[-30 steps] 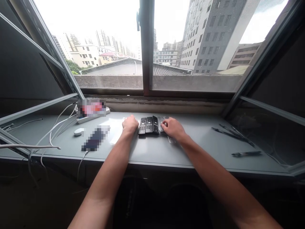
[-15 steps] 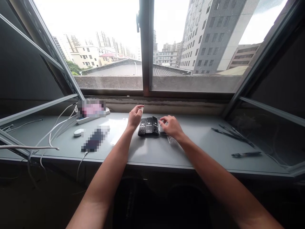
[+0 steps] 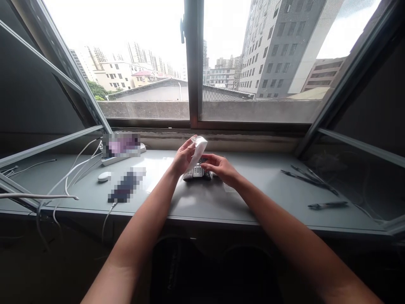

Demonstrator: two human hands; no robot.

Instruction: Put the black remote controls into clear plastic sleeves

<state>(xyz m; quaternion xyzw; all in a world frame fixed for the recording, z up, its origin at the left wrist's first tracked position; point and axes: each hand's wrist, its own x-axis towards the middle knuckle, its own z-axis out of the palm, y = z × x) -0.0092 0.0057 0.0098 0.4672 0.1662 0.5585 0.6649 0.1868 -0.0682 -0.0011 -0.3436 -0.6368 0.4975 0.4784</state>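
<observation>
My left hand (image 3: 183,158) is closed on a thin translucent plastic bag (image 3: 199,150), which stands up from the fingers and drapes down in front of the remotes. Below it, several black remote controls (image 3: 198,172) lie side by side on the grey desk, partly covered by the bag and my fingers. My right hand (image 3: 220,168) reaches over the right end of the remotes, thumb and fingers apart, with nothing visible between them. Beneath my right wrist lies another clear plastic piece (image 3: 232,188), mostly hidden.
Left on the desk (image 3: 265,202) are a blurred-out phone-like object (image 3: 125,188) on a cable, a small white rounded item (image 3: 103,176) and a white power strip (image 3: 122,158). Several dark pens (image 3: 310,179) lie at right. Metal frames flank the desk, with a window behind.
The plastic bag has come into view, raised in my left hand, which has moved slightly right. My right hand has shifted left, over the remotes.
</observation>
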